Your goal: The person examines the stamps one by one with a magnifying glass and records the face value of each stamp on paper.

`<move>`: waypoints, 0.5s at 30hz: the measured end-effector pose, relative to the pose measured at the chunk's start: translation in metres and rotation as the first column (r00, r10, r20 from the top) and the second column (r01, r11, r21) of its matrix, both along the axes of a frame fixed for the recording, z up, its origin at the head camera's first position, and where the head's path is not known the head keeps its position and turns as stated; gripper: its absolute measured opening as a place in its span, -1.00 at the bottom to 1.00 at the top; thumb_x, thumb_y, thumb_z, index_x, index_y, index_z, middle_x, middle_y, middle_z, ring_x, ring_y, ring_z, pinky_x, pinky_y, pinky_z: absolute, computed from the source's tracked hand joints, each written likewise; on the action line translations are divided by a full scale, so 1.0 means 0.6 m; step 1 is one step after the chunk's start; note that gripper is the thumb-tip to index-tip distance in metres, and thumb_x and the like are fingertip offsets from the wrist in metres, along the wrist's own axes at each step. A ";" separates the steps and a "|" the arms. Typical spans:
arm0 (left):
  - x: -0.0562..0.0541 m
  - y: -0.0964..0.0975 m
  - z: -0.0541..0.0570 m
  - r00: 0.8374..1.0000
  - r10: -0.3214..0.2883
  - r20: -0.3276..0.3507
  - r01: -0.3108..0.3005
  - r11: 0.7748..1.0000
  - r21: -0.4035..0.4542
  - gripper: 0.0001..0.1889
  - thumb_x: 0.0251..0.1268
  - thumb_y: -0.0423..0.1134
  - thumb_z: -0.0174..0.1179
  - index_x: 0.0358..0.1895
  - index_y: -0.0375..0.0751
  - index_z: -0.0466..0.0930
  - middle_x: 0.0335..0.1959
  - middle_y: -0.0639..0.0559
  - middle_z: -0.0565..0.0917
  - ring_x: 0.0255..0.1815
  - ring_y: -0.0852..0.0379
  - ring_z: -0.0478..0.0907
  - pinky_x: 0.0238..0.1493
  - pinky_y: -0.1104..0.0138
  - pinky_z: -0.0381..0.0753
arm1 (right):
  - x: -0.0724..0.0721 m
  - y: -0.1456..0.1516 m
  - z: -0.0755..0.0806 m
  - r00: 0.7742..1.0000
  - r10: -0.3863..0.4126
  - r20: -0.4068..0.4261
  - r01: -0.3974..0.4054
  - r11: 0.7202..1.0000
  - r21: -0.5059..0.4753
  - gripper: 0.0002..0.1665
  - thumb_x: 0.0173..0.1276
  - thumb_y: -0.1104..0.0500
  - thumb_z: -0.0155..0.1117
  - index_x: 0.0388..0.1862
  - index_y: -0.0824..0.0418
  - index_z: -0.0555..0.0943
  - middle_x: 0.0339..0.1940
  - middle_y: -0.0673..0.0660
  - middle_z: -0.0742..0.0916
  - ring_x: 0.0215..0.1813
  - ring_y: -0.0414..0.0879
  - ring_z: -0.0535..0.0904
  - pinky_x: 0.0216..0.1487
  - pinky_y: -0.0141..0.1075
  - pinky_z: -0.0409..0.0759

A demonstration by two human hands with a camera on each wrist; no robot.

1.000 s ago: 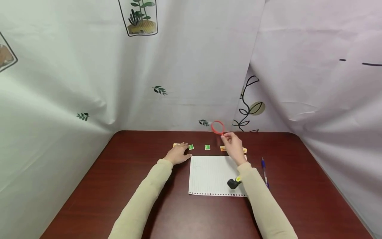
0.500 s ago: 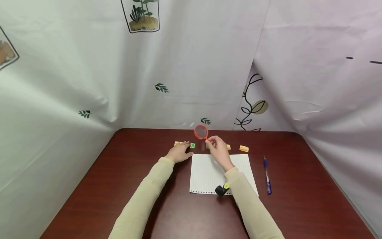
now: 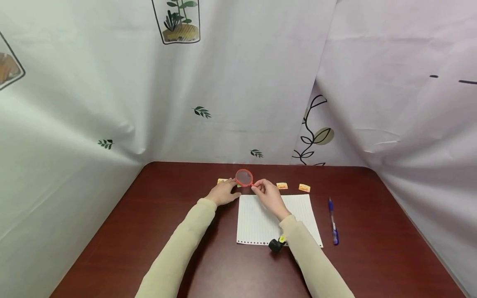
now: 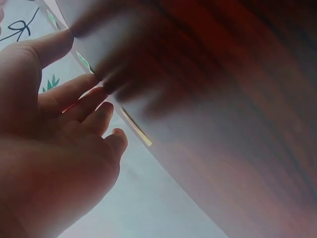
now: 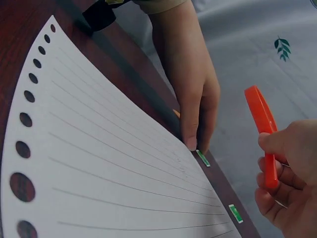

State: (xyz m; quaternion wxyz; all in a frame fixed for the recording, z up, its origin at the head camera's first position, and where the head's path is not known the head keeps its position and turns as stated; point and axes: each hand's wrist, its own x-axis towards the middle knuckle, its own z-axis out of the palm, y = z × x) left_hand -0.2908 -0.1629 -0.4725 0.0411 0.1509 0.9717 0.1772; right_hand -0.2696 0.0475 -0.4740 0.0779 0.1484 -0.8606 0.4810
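Note:
In the head view my right hand [image 3: 270,199] pinches the handle of a red-orange magnifying glass [image 3: 244,178]. Its lens hangs over a small green stamp-like piece [image 3: 239,186], partly covered, beside my left fingertips. The right wrist view shows the magnifying glass [image 5: 261,111] edge-on, raised off the table. My left hand [image 3: 223,193] rests on the table with fingers extended, next to that green piece and a yellow-orange slip [image 3: 221,181]. In the left wrist view, fingertips of the left hand [image 4: 64,129] touch the wood near a green piece [image 4: 83,60].
A lined, hole-punched sheet [image 3: 275,223] lies under my right forearm. Two yellow-orange slips, one nearer [image 3: 282,186] and another slip [image 3: 304,188], lie right of my right hand. A blue pen [image 3: 333,223] is at the right. A white printed curtain [image 3: 223,136] hangs behind the table.
My right hand has carried the magnifying glass left and lower, from above the right-hand slips to beside my left fingertips. The left hand stays in place.

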 end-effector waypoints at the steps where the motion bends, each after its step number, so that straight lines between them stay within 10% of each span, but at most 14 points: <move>1: 0.001 0.001 0.002 1.000 -0.005 -0.008 0.005 1.000 0.002 -0.40 0.45 -0.06 0.22 0.45 -0.25 0.41 0.48 -0.17 0.38 0.55 -0.10 0.20 0.53 0.02 0.10 | -0.001 -0.001 -0.001 1.000 0.003 0.005 -0.003 1.000 0.002 -0.83 0.46 0.13 0.33 -0.16 0.22 0.63 -0.36 0.03 0.61 -0.34 -0.13 0.45 -0.31 -0.33 0.40; 15: 0.005 0.004 0.003 1.000 0.007 -0.023 -0.007 1.000 0.002 -0.37 0.44 -0.10 0.23 0.43 -0.38 0.38 0.46 -0.27 0.37 0.52 -0.15 0.25 0.47 0.00 0.23 | -0.003 0.001 -0.018 0.998 0.045 0.048 -0.047 0.998 0.037 -0.88 0.45 0.17 0.33 -0.18 0.21 0.64 -0.34 0.03 0.63 -0.30 -0.15 0.49 -0.25 -0.28 0.47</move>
